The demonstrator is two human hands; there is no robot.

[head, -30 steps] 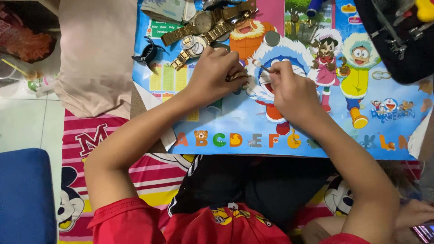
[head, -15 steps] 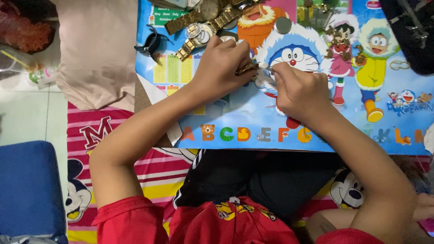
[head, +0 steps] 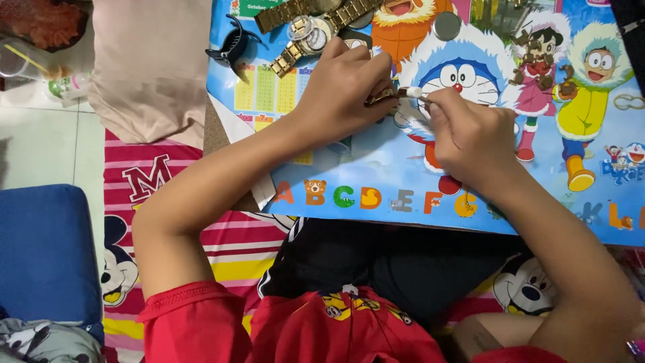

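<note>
Both hands, left (head: 342, 91) and right (head: 470, 134), curled fingertip to fingertip, forearms converging.

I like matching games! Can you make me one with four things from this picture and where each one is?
Things:
1. hair clip
2. gold watch bands
3. blue cushion
4. small gold piece

Places:
A. on the floor, lower left
B. between the fingertips of both hands, left hand and right hand
C. top edge of the cartoon mat
D. left edge of the mat, beside the beige cloth

Pairs: 1-D, 2-C, 3-A, 4-B
</note>
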